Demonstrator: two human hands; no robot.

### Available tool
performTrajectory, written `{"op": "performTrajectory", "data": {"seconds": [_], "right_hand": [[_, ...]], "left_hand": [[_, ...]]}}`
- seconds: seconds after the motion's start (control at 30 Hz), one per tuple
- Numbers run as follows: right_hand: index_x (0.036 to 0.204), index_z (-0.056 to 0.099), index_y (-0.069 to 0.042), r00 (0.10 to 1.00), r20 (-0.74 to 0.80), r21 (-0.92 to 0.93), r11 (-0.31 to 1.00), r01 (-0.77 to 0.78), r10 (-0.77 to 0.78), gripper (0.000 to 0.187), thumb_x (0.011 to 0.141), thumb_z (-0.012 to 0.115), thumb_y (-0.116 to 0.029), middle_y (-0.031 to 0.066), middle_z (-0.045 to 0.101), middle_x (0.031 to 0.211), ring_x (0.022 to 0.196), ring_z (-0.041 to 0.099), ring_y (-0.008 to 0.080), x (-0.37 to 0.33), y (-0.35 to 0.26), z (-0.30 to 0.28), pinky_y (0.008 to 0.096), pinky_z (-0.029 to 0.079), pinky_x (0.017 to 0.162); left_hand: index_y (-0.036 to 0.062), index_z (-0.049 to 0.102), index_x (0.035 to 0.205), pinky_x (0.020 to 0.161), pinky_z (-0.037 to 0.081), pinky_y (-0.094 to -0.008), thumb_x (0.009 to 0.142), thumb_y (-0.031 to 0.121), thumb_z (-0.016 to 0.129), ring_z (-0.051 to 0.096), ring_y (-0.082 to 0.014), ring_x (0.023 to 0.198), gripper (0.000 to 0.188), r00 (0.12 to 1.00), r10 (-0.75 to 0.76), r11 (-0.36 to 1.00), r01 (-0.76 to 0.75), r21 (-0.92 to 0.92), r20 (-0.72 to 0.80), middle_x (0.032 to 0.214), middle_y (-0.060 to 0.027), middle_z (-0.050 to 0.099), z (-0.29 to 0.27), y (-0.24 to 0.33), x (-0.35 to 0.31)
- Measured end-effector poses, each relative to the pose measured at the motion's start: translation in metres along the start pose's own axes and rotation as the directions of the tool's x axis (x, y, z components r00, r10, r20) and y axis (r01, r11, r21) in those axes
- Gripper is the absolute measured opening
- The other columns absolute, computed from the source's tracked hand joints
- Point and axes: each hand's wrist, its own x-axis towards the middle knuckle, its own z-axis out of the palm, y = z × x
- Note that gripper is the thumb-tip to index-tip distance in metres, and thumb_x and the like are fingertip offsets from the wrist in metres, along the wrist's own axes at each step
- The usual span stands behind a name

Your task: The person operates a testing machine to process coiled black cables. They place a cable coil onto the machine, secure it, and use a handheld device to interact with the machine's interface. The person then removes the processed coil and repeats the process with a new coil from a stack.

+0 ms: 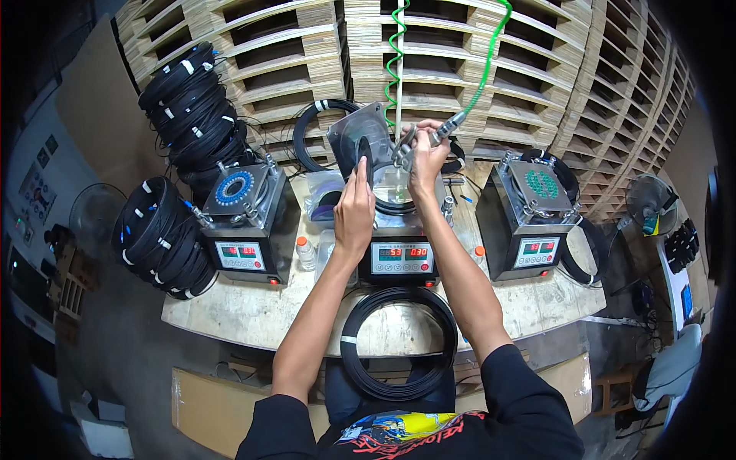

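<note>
My left hand [355,211] holds a black round disc [366,153] up on edge above the middle machine, with its fingers along the disc's side. My right hand [426,165] is closed around a metal air blow gun [446,132], fed by a green hose [491,54]. The gun's front end is close to the disc. Behind the disc, a square grey metal plate [354,126] stands tilted. Below my hands is the middle benchtop machine [404,268], with a lit digital display. A coil of black cable [350,360] lies at the bench's front edge, between my forearms.
Similar machines stand at left [244,253] and right [529,249], each topped by a fixture plate. Stacked black cable coils [165,245] crowd the left end. Small bottles with orange caps [305,253] flank the middle machine. Wooden pallets [284,57] rise behind the bench [253,307].
</note>
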Motion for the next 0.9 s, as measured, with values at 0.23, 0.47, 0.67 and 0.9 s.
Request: {"op": "performTrajectory", "data": {"seconds": [0.23, 0.47, 0.67, 0.9], "right_hand": [[0.097, 0.056, 0.000, 0.996, 0.086, 0.003, 1.000, 0.002, -0.002, 0.009, 0.091, 0.050, 0.003, 0.0070, 0.064, 0.084, 0.076, 0.069, 0.0154, 0.011, -0.024, -0.001, 0.0270, 0.055, 0.068], [0.107, 0.060, -0.001, 0.976, 0.198, -0.286, 0.958, -0.030, 0.089, 0.019, 0.090, 0.051, 0.000, 0.0028, 0.060, 0.089, 0.074, 0.068, 0.0141, 0.028, -0.024, -0.058, 0.0264, 0.055, 0.065], [0.105, 0.054, -0.001, 0.967, 0.190, -0.293, 0.950, -0.111, 0.172, 0.014, 0.092, 0.051, 0.001, 0.0076, 0.062, 0.104, 0.080, 0.070, 0.0180, 0.037, -0.032, -0.087, 0.0282, 0.056, 0.067], [0.101, 0.055, -0.001, 0.947, 0.186, -0.284, 0.937, -0.203, 0.261, 0.011, 0.091, 0.051, 0.001, 0.0078, 0.062, 0.106, 0.081, 0.070, 0.0185, 0.036, -0.039, -0.095, 0.0301, 0.056, 0.069]], "left_hand": [[0.0101, 0.039, 0.149, 0.085, 0.055, -0.0457, 0.089, -0.003, 0.055, 0.063, -0.0398, 0.107, 0.063, 0.993, 0.018, 1.000, -0.018, -0.004, 0.113, 0.130, -0.0222, 0.060, -0.010, 0.011, 0.007], [0.0149, 0.055, 0.138, 0.088, 0.054, -0.0427, 0.085, 0.001, 0.059, 0.065, -0.0318, 0.107, 0.055, 0.871, 0.273, 0.926, -0.353, 0.133, 0.409, 0.120, -0.0138, 0.067, -0.017, 0.009, 0.027], [0.0077, 0.067, 0.122, 0.092, 0.052, -0.0438, 0.090, 0.019, 0.064, 0.062, -0.0338, 0.111, 0.034, 0.665, 0.227, 0.955, -0.296, -0.028, 0.712, 0.127, -0.0113, 0.064, -0.011, -0.010, 0.035], [0.0066, 0.066, 0.123, 0.095, 0.050, -0.0446, 0.094, 0.026, 0.063, 0.060, -0.0365, 0.114, 0.035, 0.568, 0.174, 0.971, -0.233, -0.046, 0.804, 0.130, -0.0147, 0.061, -0.009, -0.002, 0.049]]}}
